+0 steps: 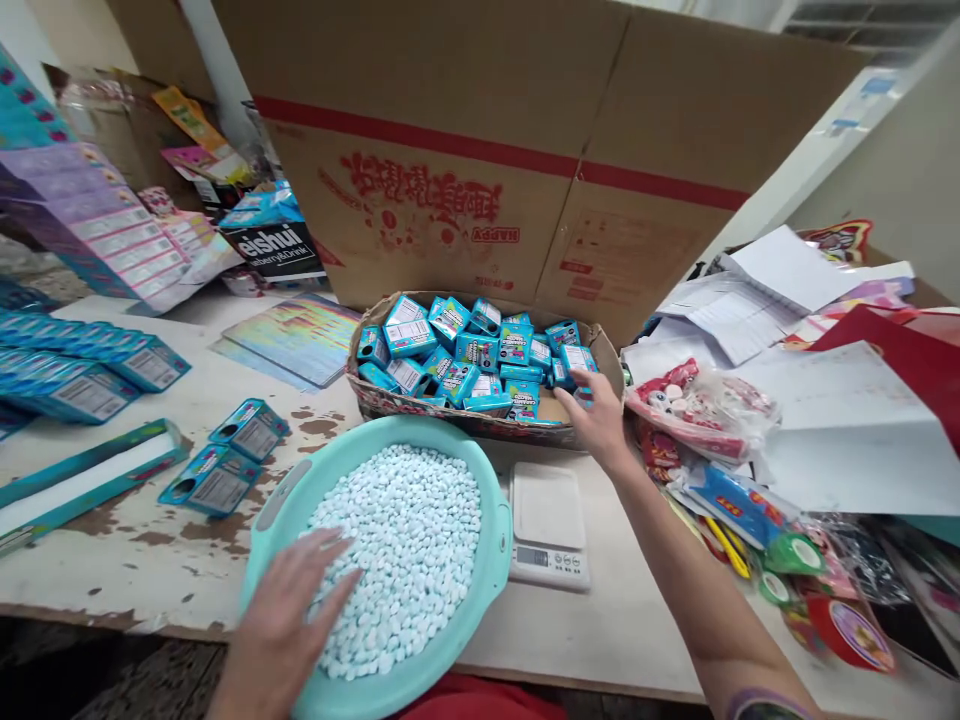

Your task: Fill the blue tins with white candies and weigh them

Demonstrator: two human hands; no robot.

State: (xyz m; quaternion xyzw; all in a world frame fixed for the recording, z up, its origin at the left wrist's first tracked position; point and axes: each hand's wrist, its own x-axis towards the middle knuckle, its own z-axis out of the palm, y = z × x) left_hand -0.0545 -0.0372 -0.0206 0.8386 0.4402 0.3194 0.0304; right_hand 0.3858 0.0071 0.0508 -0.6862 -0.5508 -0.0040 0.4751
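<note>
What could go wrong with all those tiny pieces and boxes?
The tub juts past the near edge of the table, so a bump might tip it. The left hand is over the pale pieces; some might get flicked out. The blue boxes lie jumbled near the right hand; one might tumble.

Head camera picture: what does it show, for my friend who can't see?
A person's left hand is over a turquoise basin full of small, pale pieces, fingers spread. Their right hand is at the right end of a cardboard tray piled with little blue boxes. A white scale sits on the table, right of the basin.
</note>
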